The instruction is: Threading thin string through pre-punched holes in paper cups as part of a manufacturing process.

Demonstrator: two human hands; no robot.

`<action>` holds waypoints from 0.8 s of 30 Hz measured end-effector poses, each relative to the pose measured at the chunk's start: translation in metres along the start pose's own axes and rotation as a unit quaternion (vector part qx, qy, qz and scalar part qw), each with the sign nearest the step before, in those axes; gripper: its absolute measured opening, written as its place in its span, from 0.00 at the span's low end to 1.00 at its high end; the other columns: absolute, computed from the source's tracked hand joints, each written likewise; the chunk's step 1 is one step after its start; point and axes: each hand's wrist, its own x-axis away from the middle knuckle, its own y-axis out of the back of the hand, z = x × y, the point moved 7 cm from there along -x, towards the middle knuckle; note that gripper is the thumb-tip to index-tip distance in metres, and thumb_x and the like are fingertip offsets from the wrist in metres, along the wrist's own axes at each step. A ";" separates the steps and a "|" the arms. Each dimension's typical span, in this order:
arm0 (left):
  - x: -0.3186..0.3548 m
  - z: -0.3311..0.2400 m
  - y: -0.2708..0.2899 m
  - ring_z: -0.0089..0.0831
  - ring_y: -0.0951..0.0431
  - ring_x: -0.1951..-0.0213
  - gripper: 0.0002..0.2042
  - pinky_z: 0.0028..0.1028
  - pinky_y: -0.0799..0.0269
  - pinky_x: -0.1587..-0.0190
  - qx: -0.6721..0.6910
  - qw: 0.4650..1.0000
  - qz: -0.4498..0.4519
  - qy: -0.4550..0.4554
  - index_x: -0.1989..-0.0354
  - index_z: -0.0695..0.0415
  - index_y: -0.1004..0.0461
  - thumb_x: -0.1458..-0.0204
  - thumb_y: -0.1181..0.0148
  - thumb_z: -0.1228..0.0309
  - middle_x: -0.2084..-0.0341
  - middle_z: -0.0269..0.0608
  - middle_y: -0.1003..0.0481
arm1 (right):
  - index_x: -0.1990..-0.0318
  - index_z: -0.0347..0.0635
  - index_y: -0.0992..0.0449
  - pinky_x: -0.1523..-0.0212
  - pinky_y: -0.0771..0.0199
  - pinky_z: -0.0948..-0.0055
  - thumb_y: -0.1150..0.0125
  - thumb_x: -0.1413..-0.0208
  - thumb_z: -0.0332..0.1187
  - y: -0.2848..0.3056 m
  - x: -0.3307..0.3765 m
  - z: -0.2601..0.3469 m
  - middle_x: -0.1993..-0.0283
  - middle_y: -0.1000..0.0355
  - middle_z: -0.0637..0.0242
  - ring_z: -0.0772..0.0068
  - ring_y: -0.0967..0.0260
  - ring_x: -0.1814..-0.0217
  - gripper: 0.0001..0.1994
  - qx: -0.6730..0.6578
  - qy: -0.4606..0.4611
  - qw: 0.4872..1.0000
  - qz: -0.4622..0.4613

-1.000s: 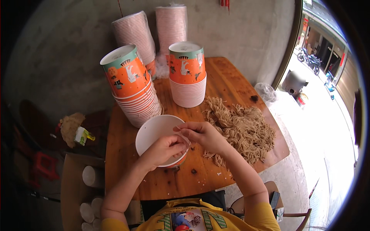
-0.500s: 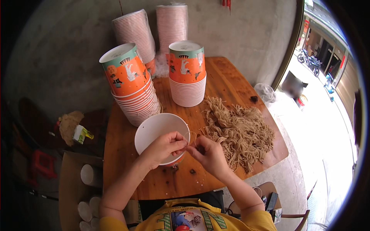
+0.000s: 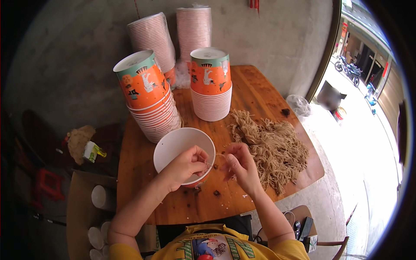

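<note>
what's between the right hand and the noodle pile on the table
Nothing visible. The right hand sits at the near edge of the noodle pile, with only bare table and a few loose strands beside it. The white bowl is on its other side.

Grey concrete wall (image 3: 260, 39) behind wooden table (image 3: 255, 91). Bright sunny street (image 3: 368, 143) at right. Red stool (image 3: 45, 184) on left.

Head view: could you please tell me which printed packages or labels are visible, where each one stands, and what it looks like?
Left cup stack: table's back left, tilted, orange top cup with cartoon figures and teal rim.
Right cup stack: table's middle back, upright, same orange print.
Small packet: left of the table, white, green and yellow.
Red signs: street outside, upper right.
</note>
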 end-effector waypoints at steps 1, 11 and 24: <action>0.000 -0.004 -0.002 0.21 0.27 0.65 0.09 0.20 0.30 0.62 -0.020 1.000 -0.013 -0.014 0.59 0.60 0.32 0.47 0.43 0.79 0.67 0.35 0.28 | 0.52 0.38 0.32 0.74 0.26 0.78 0.40 0.40 0.38 0.004 -0.002 0.004 0.57 0.31 0.64 0.78 0.28 0.64 0.16 0.014 0.020 1.000 -0.009; 0.015 -0.028 -0.015 0.25 0.26 0.65 0.17 0.26 0.27 0.59 -0.324 0.915 -0.092 -0.221 0.53 0.59 0.42 0.48 0.46 0.86 0.65 0.39 0.30 | 0.68 0.39 0.22 0.74 0.33 0.73 0.31 0.51 0.30 -0.024 -0.004 0.035 0.73 0.35 0.66 0.71 0.35 0.76 0.07 0.370 0.174 0.912 0.027; 0.026 -0.041 -0.027 0.28 0.27 0.67 0.22 0.27 0.26 0.61 -0.426 0.837 -0.074 -0.336 0.48 0.59 0.41 0.51 0.45 0.87 0.64 0.42 0.33 | 0.66 0.39 0.25 0.70 0.27 0.64 0.36 0.49 0.31 -0.031 -0.004 0.033 0.70 0.31 0.62 0.60 0.28 0.72 0.07 0.381 0.187 0.904 0.049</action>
